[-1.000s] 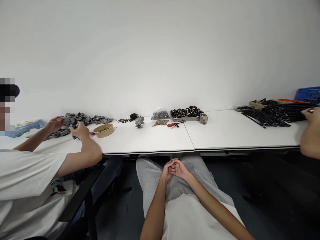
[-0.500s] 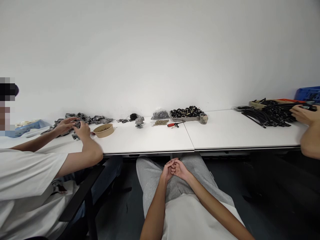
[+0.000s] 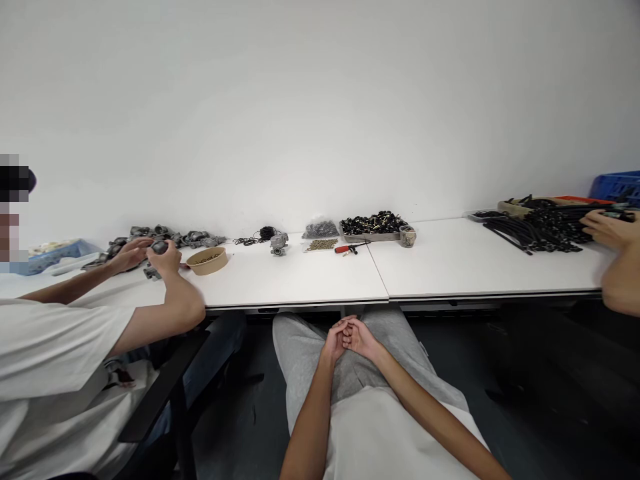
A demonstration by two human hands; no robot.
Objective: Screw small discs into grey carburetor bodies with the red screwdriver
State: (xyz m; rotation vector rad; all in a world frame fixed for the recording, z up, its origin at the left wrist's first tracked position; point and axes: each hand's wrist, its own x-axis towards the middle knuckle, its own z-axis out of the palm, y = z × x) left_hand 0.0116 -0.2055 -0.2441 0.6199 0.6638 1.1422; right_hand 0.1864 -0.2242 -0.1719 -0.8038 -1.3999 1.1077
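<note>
My left hand and my right hand rest clasped together on my lap, on grey trousers, below the front edge of the white table. The fingers are folded into each other and I see nothing in them. Nearest on the table lie a grey metal part, a red-handled screwdriver, a patch of small brass pieces and a tray of black fittings.
A person on my left handles grey metal parts beside a brown bowl. Another person's hand at the right edge touches a pile of black hoses. A blue crate stands at the far right.
My hands have not moved. The person on the left lowered a grey part to the table. The hand at the right edge reached onto the black hoses.
</note>
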